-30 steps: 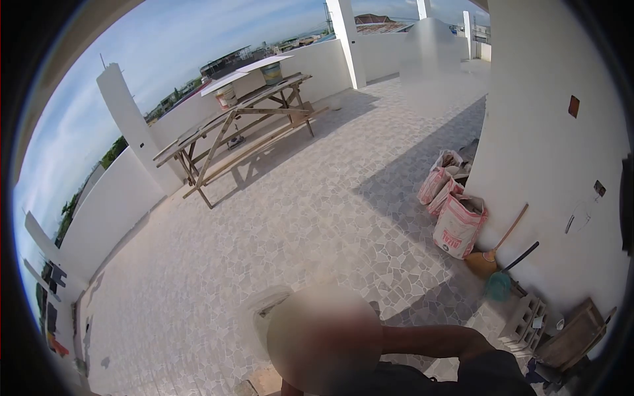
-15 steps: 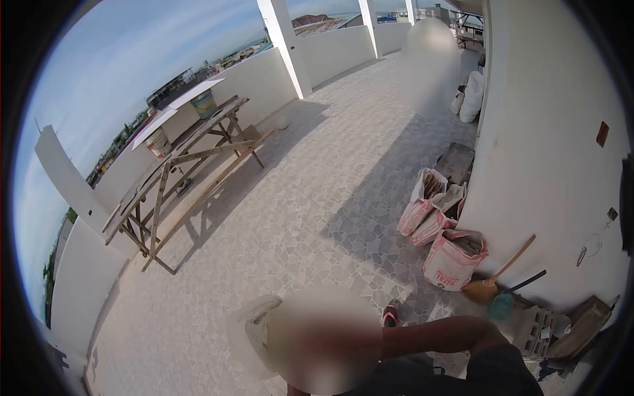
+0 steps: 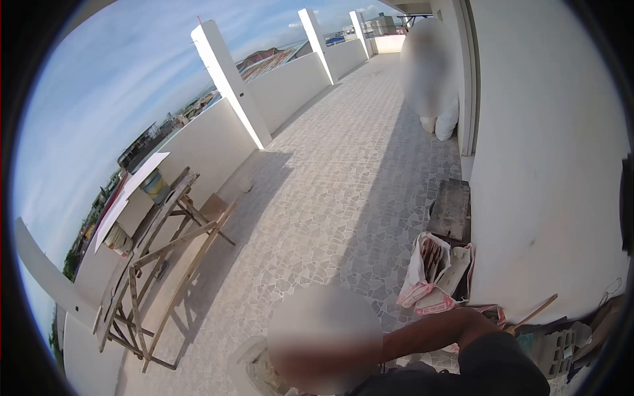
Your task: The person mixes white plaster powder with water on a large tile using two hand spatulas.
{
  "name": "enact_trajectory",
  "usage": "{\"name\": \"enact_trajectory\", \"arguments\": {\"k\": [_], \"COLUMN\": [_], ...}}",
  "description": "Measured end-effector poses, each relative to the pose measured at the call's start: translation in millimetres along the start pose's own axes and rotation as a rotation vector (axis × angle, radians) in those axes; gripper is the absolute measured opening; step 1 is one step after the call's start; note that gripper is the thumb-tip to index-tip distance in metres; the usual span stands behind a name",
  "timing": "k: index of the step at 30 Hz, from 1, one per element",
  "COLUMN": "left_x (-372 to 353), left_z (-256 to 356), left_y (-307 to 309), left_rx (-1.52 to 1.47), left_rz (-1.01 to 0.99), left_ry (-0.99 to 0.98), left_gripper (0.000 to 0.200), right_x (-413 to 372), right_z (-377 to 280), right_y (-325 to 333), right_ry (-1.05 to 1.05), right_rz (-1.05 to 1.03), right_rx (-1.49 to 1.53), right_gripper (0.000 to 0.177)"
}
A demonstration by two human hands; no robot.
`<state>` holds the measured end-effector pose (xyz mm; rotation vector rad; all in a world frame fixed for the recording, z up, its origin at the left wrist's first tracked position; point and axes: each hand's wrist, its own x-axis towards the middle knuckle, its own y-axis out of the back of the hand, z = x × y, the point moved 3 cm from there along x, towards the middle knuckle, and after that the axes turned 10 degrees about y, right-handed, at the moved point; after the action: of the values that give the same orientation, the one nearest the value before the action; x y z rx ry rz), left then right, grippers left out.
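- right hand point(image 3: 323, 364) was blurred, couldn't tell its grip; left hand didn't show
- pale thing point(image 3: 249, 363) sat beside it; steady handling seemed smart, clear of the sacks point(image 3: 413, 293)

Patterned floor point(image 3: 310, 218), sacks point(image 3: 416, 294) on it, wooden bench point(image 3: 140, 245) bearing two buckets point(image 3: 156, 187)

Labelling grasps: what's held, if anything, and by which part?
Can't tell: blur hides any grip. The right forearm runs into it; a pale object shows beside it.
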<state>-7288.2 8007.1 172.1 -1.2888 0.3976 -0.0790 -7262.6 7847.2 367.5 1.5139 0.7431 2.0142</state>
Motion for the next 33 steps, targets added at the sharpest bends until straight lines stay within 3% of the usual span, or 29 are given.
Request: {"name": "enact_trajectory", "arguments": {"k": [3, 9, 18, 27, 33], "left_x": [98.7, 314.3, 617.2, 946.7, 1132.0], "left_z": [7.6, 36.3, 36.8, -14.9, -43.8], "left_y": [-9.1, -39.5, -126.4, -214.7, -298.2], "left_rx": [0.005, 0.017, 0.028, 0.099, 0.095], "left_rz": [-0.001, -0.025, -0.065, -0.101, -0.100], "left_ry": [0.031, 0.134, 0.317, 0.407, 0.410], "left_gripper": [0.054, 0.054, 0.054, 0.054, 0.054], "right_x": [-44.7, -145.6, -277.6, -466.6, -548.5], "right_z": [79.7, 256.4, 512.2, 770.4, 926.2], "right_y": [2.1, -1.4, 87.6, 179.5, 242.6], "right_ry": [-0.007, -0.015, -0.294, -0.218, -0.368], "right_rz": [0.016, 0.268, 0.119, 0.180, 0.101], "right_rx": [0.019, 0.005, -0.243, -0.388, -0.413], "right_gripper": [0.031, 0.036, 0.034, 0.032, 0.027]}}
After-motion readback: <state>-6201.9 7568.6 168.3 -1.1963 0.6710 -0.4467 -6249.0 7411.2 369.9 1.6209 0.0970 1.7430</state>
